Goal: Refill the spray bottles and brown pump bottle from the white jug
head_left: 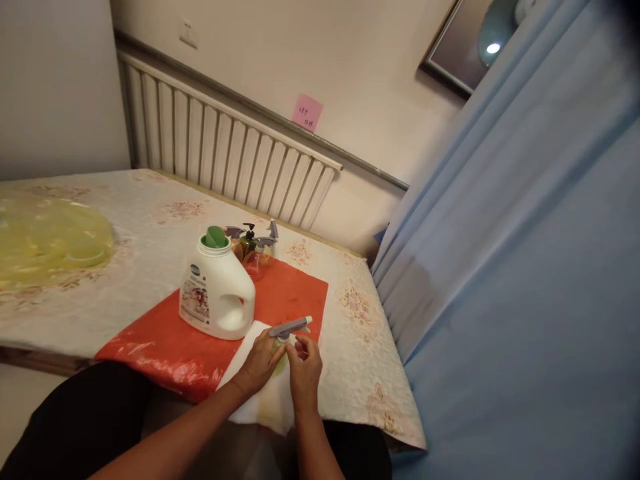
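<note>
A small spray bottle (281, 363) with a grey trigger head (290, 327) stands over a white cloth (264, 404) near the bed's front edge. My left hand (261, 360) wraps round the bottle's neck from the left. From the right, my right hand (306, 360) has its fingers bent close to the neck, just under the trigger; whether they grip anything is hidden. Behind my left hand, a large white detergent jug (220, 283) with a green cap piece in its mouth sits upright on a red plastic sheet (295, 290).
Several pump and spray bottles (255, 250) cluster behind the jug. A yellow translucent plastic bag (55, 240) lies at the left on the flowered bedcover (360, 347). A radiator (230, 147) lines the wall, and a blue curtain (500, 267) hangs at the right.
</note>
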Demonstrator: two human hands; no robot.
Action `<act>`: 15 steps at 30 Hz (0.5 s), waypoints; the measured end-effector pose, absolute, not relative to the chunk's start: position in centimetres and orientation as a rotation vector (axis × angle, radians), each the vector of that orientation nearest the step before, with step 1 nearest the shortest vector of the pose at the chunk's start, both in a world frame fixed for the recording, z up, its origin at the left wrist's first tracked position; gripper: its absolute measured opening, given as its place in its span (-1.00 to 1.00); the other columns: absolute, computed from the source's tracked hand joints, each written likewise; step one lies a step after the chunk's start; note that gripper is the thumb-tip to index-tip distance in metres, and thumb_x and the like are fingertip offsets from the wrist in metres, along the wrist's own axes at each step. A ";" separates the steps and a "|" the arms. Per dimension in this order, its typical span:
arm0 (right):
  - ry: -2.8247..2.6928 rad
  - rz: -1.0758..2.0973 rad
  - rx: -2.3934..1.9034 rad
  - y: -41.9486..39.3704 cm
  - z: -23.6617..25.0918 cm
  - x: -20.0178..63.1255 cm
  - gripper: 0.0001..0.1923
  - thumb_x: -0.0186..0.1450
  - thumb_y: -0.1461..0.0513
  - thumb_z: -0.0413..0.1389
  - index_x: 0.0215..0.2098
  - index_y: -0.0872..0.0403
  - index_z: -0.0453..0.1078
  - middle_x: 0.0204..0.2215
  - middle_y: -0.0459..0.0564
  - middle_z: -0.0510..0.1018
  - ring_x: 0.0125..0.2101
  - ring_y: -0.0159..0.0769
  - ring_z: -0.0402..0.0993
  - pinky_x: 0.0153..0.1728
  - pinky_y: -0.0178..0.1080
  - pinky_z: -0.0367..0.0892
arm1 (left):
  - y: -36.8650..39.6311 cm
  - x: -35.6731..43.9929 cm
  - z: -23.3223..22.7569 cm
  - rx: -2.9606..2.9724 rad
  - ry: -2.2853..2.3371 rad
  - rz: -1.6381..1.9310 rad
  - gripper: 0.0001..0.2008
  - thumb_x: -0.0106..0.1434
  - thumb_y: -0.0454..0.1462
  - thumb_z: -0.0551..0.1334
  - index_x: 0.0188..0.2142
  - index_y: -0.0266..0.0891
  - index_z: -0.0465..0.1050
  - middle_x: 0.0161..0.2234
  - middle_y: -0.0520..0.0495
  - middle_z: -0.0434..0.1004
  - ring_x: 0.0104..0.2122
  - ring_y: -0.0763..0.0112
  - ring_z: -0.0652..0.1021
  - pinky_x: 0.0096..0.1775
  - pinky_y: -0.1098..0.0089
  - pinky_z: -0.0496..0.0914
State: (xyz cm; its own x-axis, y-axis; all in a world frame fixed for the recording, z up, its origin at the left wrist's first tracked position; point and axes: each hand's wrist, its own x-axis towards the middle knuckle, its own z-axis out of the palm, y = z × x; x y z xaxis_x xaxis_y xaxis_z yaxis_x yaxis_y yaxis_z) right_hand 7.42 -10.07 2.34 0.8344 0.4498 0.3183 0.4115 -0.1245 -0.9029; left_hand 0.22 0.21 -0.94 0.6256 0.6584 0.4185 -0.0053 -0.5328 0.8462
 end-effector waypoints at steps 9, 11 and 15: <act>-0.859 0.150 -1.749 -8.4 3.6 6.6 -0.93 0.19 0.27 0.12 -0.38 0.02 0.45 -0.35 -0.05 0.54 -0.27 -0.19 0.44 -0.19 -0.19 0.34 | 0.5 0.4 -1.8 2.026 0.452 0.994 -0.63 0.25 -0.16 0.10 -0.04 -0.29 0.46 -0.12 -0.28 0.56 -0.08 0.02 0.54 0.02 -0.04 0.42; -0.888 0.155 -1.746 -8.4 3.5 6.7 -0.92 0.20 0.27 0.11 -0.39 0.01 0.45 -0.35 -0.06 0.53 -0.26 -0.20 0.44 -0.19 -0.19 0.33 | 0.5 0.5 -2.1 2.026 0.457 1.005 -0.60 0.25 -0.18 0.09 0.04 -0.29 0.40 -0.04 -0.30 0.53 -0.02 0.02 0.52 0.07 -0.07 0.38; -0.923 0.162 -1.735 -8.3 3.4 7.2 -0.87 0.21 0.27 0.09 -0.31 0.00 0.48 -0.32 -0.06 0.55 -0.25 -0.20 0.46 -0.19 -0.20 0.35 | 0.5 0.8 -2.7 2.016 0.470 1.012 -0.48 0.26 -0.22 0.10 0.21 -0.25 0.22 0.13 -0.30 0.42 0.10 0.05 0.45 0.14 -0.07 0.32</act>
